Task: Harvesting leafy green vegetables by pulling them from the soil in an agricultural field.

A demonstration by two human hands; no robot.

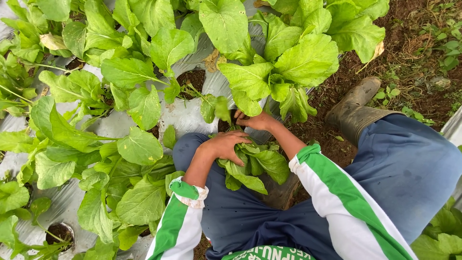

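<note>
Reaching forward, both hands (pixel 240 132) grip a leafy plant (pixel 252 166) at its base.

Both hands work at a leafy green plant (pixel 250 163) beside the person's knee. The left hand (pixel 226 144) presses down on its leaves; the right hand (pixel 255 120) reaches to its base, just beyond. A muddy rubber boot (pixel 353 108) stands to the right of the plant, silver plastic mulch (pixel 183 118) spreads left of it.

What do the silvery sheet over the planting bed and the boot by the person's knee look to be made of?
Silvery bed sheet with round planting holes: probably thin plastic mulch film; it looks glossy, creased and reflective.
Muddy olive-brown boot: likely moulded rubber; smooth, seamless upper with a dull sheen under caked soil, though the mud leaves this open.
</note>
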